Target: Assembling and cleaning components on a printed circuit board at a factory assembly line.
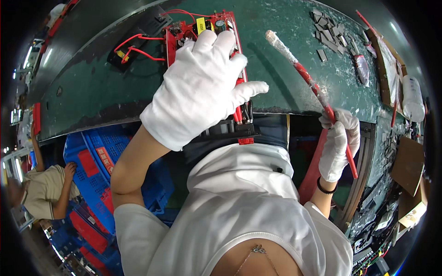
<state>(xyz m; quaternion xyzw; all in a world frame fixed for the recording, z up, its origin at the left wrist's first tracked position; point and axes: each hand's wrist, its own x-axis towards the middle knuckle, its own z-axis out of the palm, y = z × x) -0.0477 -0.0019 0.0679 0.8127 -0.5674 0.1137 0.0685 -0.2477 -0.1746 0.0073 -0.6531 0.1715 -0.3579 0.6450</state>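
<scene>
My left hand, in a white glove, lies over a red circuit board assembly with its fingers spread and the thumb stuck out to the right. Much of the board is hidden under it. Red wires run from the board to a black part on its left. Off to the right, my gloved right hand is closed round a red stick-handled brush. The brush tilts up to the left, and its tip and upper shaft are coated with white paste. That tip is apart from the board.
Grey flat pieces lie scattered at the far right of the green bench, near a clear bag. A white bottle and cardboard boxes stand along the right. Blue crates and another person are at the left.
</scene>
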